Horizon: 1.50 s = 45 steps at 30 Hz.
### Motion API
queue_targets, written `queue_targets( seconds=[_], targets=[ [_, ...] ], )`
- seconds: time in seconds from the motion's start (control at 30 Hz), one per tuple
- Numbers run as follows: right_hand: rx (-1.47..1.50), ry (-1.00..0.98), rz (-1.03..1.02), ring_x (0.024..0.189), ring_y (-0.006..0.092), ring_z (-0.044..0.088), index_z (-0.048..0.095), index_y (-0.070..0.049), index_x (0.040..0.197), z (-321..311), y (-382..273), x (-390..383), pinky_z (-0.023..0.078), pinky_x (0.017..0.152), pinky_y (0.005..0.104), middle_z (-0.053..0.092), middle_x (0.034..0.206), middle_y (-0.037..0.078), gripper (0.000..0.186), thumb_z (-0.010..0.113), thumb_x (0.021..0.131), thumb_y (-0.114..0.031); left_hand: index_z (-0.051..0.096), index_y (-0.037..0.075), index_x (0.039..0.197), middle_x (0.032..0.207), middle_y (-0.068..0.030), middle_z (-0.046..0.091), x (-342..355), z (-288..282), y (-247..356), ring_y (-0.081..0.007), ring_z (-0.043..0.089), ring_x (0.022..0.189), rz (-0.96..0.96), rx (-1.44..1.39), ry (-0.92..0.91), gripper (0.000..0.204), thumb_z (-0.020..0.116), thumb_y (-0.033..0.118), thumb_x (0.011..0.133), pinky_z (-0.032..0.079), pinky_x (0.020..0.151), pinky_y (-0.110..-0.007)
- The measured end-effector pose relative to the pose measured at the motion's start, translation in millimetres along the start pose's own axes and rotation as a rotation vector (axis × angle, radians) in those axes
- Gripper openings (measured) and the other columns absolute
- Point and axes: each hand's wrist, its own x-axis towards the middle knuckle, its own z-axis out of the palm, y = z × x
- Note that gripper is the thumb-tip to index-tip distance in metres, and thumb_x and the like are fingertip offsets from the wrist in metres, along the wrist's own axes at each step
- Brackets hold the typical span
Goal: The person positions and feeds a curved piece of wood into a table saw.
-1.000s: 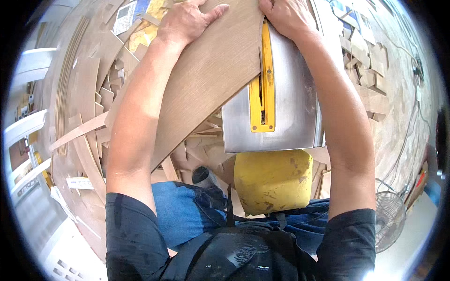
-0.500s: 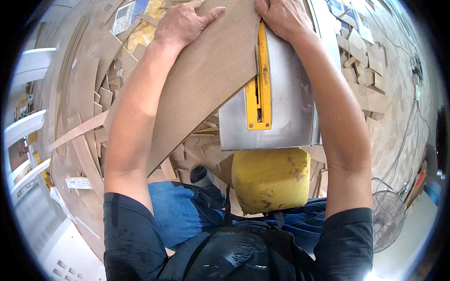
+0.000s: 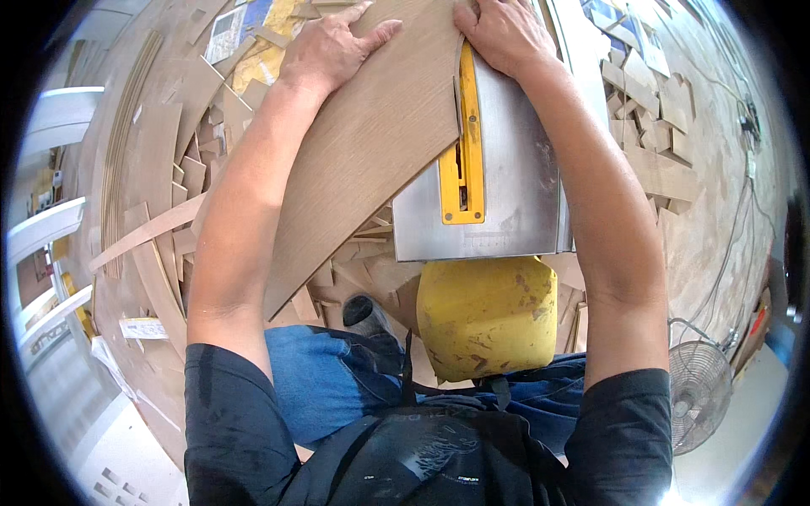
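Observation:
A flat brown wood board (image 3: 371,126) lies slantwise over a metal saw table (image 3: 515,177) with a long yellow slotted insert (image 3: 463,181). The board's right edge runs along the slot, and its near corner juts out past the table. My left hand (image 3: 331,46) rests on top of the board, open, thumb stretched out. At the board's right edge, my right hand (image 3: 509,35) has its thumb against the board and its palm over the saw table. Its fingers look spread, though the upper frame edge cuts some off. No blade shows.
Wood offcuts (image 3: 645,118) are heaped on both sides of the saw. Long strips (image 3: 126,152) lie at far left. A yellow, scuffed rounded piece (image 3: 487,320) sits between my legs below the table. A wire fan (image 3: 699,396) stands at lower right, near cables (image 3: 738,215).
The board and both hands keep nearly the same places. The saw table sits slightly higher and farther left in view, and my right hand has shifted slightly left.

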Motion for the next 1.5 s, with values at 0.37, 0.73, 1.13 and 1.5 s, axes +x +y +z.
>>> queue_targets(
  seconds=[0.37,0.73,1.13,1.5],
  targets=[
    [0.009,-0.013,-0.012,0.149,0.0456,0.029,0.044,0.001,0.147,-5,-3,-4,0.024,0.124,0.048,0.033,0.157,0.033,0.065,0.046,0.098,-0.041,0.059,0.006,0.141,0.118,-0.0217,0.072,3,23,-23,-0.0319,0.069,0.114,-0.012,0.071,0.017,0.107,0.049,0.091,0.078,0.054,0.101,-0.044],
    [0.004,0.025,-0.015,0.15,0.0348,0.032,0.049,-0.008,0.148,29,23,64,0.027,0.123,0.0456,0.038,0.159,0.021,0.065,0.032,0.101,-0.049,0.059,0.005,0.142,0.135,-0.0226,0.064,90,-21,-32,-0.0339,0.061,0.127,0.026,-0.038,-0.162,0.09,0.059,0.077,0.087,0.047,0.108,-0.041],
    [0.116,0.143,0.017,0.142,0.0348,0.039,0.063,-0.01,0.135,17,29,60,0.021,0.122,0.0484,0.053,0.145,0.018,0.049,0.04,0.101,-0.038,0.052,0.025,0.149,0.124,-0.0179,0.07,106,-3,-61,-0.0349,0.066,0.115,0.173,0.073,-0.123,0.078,0.053,0.076,0.09,0.05,0.101,-0.045],
    [-0.362,-0.135,0.12,0.155,0.0299,0.019,0.032,-0.017,0.16,-65,215,53,0.014,0.126,0.0494,0.021,0.169,0.011,0.077,0.039,0.1,-0.066,0.048,0.034,0.151,0.14,-0.0097,0.062,113,-6,-39,-0.0307,0.061,0.124,0.269,0.292,-0.098,0.066,0.041,0.072,0.097,0.048,0.108,-0.043]
  ],
)
